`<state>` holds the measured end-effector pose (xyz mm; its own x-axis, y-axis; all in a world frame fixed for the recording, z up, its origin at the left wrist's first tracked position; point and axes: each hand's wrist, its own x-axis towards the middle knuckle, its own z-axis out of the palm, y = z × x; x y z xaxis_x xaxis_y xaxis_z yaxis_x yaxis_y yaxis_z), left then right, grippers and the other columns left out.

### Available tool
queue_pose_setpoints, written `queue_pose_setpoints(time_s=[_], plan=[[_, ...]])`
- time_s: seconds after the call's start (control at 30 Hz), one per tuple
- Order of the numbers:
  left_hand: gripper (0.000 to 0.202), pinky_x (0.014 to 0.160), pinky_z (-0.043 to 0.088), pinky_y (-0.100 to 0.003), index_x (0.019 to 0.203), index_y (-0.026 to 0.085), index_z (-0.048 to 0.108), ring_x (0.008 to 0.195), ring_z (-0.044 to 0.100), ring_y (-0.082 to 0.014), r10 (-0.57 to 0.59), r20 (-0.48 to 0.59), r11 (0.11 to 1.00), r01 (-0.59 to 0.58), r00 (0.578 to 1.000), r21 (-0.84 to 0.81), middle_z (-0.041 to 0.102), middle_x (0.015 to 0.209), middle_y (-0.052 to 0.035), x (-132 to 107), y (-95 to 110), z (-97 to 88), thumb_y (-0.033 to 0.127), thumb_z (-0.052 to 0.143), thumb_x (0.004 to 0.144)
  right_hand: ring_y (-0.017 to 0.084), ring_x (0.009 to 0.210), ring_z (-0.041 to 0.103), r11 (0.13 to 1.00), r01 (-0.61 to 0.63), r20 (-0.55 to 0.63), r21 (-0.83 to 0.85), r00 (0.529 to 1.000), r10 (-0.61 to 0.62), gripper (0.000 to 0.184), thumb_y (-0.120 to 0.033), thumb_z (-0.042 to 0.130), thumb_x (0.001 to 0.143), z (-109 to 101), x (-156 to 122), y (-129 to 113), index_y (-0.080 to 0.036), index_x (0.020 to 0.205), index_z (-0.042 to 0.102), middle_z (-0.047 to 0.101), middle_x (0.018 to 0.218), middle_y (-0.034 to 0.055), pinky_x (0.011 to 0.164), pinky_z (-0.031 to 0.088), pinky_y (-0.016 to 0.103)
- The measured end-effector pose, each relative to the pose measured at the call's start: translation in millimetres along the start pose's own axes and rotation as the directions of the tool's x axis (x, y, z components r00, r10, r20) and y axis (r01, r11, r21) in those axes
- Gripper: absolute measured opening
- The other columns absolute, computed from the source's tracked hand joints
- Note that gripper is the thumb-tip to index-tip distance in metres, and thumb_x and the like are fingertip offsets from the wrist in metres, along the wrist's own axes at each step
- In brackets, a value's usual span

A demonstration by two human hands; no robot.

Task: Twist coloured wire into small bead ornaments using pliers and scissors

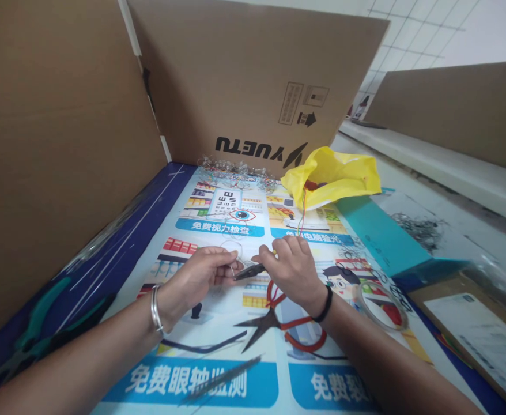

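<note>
Between its pinched fingertips my left hand holds a thin piece of wire, part of it curving in a faint loop above. My right hand is closed around a pair of pliers; their dark jaws point left and meet the wire near my left fingertips. Below the hands, red-handled scissors lie with blades apart on the printed poster. A bundle of thin dark wires rests nearer to me, and a dark bent strip lies beside the scissors.
Cardboard panels stand behind and at left. Wire pieces line the back. A yellow bag with coloured strands and a teal box sit at right, near a tape roll. Teal-handled pliers lie at left.
</note>
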<state>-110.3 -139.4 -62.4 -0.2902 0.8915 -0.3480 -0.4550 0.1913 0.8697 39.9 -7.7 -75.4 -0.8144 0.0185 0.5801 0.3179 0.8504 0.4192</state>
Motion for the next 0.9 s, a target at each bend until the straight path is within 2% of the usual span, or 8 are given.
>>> queue_pose_setpoints(time_s=[0.33, 0.5, 0.9], plan=[[0.017, 0.054, 0.044, -0.025, 0.063, 0.013, 0.058, 0.057, 0.052, -0.0105, 0.007, 0.012, 0.997, -0.006, 1.0, -0.083, 0.06, 0.063, -0.0017, 0.9, -2.0, 0.6, 0.024, 0.068, 0.07, 0.019, 0.076, 0.039, 1.0, -0.005, -0.038, -0.016, 0.999, 0.004, 0.012, -0.027, 0.051, 0.087, 0.0, -0.1, -0.2, -0.022, 0.09, 0.061, 0.05, 0.075, 0.0046, 0.076, 0.025, 0.036], [0.016, 0.052, 0.042, -0.023, 0.063, 0.013, 0.059, 0.056, 0.052, -0.01, 0.011, 0.013, 0.997, -0.01, 1.0, -0.073, 0.06, 0.064, -0.002, 0.2, -2.0, 0.8, 0.025, 0.068, 0.07, 0.019, 0.074, 0.038, 1.0, -0.009, -0.028, -0.005, 1.0, 0.009, 0.015, -0.03, 0.049, 0.088, -0.6, 0.9, 0.4, -0.022, 0.086, 0.061, 0.049, 0.071, 0.004, 0.073, 0.024, 0.035], [0.019, 0.056, 0.044, -0.025, 0.063, 0.013, 0.059, 0.059, 0.053, -0.0113, 0.02, 0.002, 1.0, -0.02, 1.0, 0.005, 0.06, 0.064, -0.0029, -0.7, 2.0, 1.4, 0.029, 0.068, 0.07, 0.018, 0.071, 0.036, 1.0, 0.004, 0.016, 0.001, 1.0, -0.004, 0.013, -0.026, 0.05, 0.087, 0.3, 0.8, -0.2, -0.022, 0.078, 0.059, 0.047, 0.068, 0.0033, 0.068, 0.022, 0.034]])
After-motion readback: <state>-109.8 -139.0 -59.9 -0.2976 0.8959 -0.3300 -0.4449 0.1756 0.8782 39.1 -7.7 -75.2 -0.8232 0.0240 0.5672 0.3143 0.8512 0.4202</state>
